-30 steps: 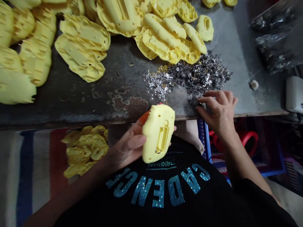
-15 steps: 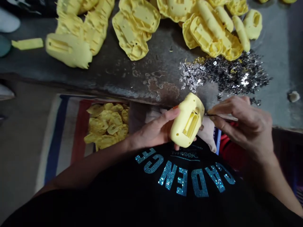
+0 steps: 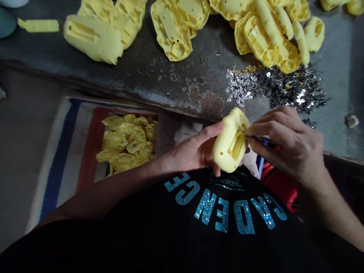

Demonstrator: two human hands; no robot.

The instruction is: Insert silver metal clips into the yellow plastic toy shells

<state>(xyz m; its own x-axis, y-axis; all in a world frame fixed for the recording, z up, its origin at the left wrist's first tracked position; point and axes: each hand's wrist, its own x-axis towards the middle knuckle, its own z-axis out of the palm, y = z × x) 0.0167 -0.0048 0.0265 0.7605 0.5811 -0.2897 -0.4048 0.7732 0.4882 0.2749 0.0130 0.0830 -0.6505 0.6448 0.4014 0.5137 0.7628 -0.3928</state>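
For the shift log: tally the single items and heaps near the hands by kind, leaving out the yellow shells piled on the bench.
Yellow plastic housing in the left hand: 1
Heap of small metal pieces: 1
Heap of yellow plastic pieces on the striped cloth: 1
Pale lump: 1
Total: 4

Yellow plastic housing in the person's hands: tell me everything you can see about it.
This pale yellow molded plastic shell is rounded, with a rectangular recessed slot and a few small holes. It sits tilted in the left hand, fingers wrapped around it, while the right hand touches the slot's upper edge with its fingertips.
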